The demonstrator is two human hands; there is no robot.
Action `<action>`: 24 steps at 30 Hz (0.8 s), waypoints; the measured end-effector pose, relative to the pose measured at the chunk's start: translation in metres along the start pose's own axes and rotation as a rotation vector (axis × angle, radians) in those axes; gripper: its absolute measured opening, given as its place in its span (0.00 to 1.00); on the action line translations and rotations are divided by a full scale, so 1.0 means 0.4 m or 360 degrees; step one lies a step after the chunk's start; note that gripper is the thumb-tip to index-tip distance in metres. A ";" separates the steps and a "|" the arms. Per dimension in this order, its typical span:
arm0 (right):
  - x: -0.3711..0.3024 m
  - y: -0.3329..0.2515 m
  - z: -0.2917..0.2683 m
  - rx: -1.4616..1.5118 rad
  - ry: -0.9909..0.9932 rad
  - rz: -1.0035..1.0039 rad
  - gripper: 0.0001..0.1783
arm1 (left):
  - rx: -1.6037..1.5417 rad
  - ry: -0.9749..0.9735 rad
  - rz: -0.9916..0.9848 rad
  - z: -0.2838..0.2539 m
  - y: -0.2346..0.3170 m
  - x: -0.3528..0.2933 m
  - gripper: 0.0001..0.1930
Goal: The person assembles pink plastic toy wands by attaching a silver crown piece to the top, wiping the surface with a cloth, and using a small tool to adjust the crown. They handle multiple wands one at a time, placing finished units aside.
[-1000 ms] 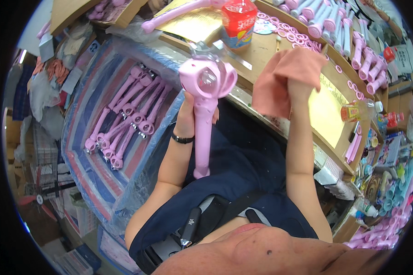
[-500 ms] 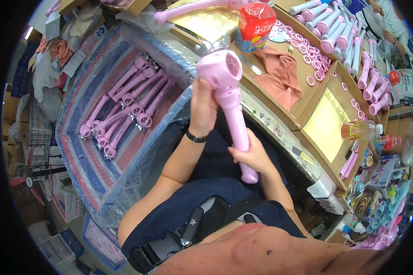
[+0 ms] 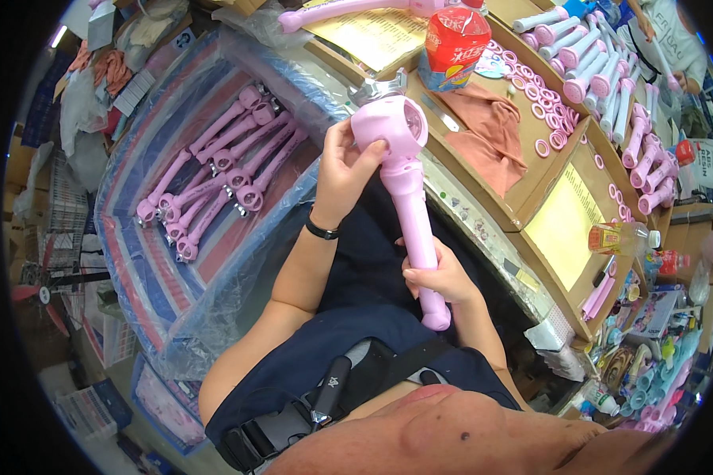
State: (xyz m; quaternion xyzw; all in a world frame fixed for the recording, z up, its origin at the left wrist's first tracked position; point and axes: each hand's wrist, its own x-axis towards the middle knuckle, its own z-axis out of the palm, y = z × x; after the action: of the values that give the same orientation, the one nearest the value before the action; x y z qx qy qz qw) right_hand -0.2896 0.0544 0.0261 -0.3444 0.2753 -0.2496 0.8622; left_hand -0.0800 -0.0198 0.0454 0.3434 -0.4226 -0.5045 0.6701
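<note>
A pink wand (image 3: 409, 194) with a long handle, a rounded head with a round opening and a silver prong-shaped piece on top is held upright in front of my body, tilted a little. My left hand (image 3: 342, 174) grips its head from the left, the thumb across the front. Lower down, my right hand (image 3: 442, 275) is wrapped round the handle near its bottom end. Several similar pink wands (image 3: 228, 166) lie heaped on the left in a striped, plastic-lined container (image 3: 162, 305).
At the right runs a workbench with a cardboard tray (image 3: 523, 212) holding pink rings (image 3: 543, 103), an orange cloth (image 3: 483, 134) and a yellow sheet (image 3: 564, 214). A red-labelled bottle (image 3: 455, 49) stands at its near corner. White-and-pink handles (image 3: 586, 63) are piled beyond.
My left thumb has come round onto the front of the wand's head, and the hand now grips it. The wand has shifted slightly right and down in the picture.
</note>
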 end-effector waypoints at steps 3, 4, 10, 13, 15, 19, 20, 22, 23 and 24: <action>-0.002 -0.012 0.001 0.0740 -0.0403 -0.0030 0.34 | -0.0861 -0.0360 -0.0107 -0.008 -0.023 0.005 0.26; -0.004 -0.019 0.003 0.1016 -0.0589 -0.0005 0.35 | -0.1019 -0.0518 -0.0161 -0.008 -0.030 0.009 0.26; -0.016 -0.061 0.040 -0.1168 0.0826 -0.0294 0.37 | 0.0109 0.0361 0.0194 0.010 -0.016 0.002 0.17; -0.011 -0.049 0.072 -0.1683 0.0965 -0.0371 0.36 | 0.0201 0.0070 0.0194 0.035 -0.005 0.001 0.24; -0.005 -0.034 0.085 -0.1730 0.0975 -0.0327 0.37 | 0.0281 0.0178 0.0181 0.048 -0.004 0.007 0.26; -0.001 -0.014 0.078 -0.1680 0.0947 -0.0343 0.38 | 0.0463 0.0166 0.0193 0.043 -0.011 0.012 0.24; -0.001 -0.010 0.074 -0.1650 0.0916 -0.0343 0.38 | 0.0505 0.0141 0.0171 0.037 -0.014 0.012 0.23; -0.001 -0.007 0.063 -0.1631 0.0896 -0.0351 0.38 | 0.0502 0.0090 0.0199 0.024 -0.020 0.011 0.23; -0.002 -0.005 0.060 -0.1599 0.0877 -0.0395 0.38 | 0.0502 0.0058 0.0222 0.020 -0.023 0.011 0.23; -0.002 -0.005 0.056 -0.1584 0.0875 -0.0437 0.39 | 0.0478 0.0104 0.0220 0.017 -0.027 0.011 0.25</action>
State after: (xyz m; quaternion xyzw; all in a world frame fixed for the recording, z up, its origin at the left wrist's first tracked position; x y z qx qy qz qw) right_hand -0.2760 0.0640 0.0415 -0.6630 0.5259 -0.2798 0.4535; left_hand -0.0900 -0.0272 0.0394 0.4261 -0.4938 -0.3769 0.6578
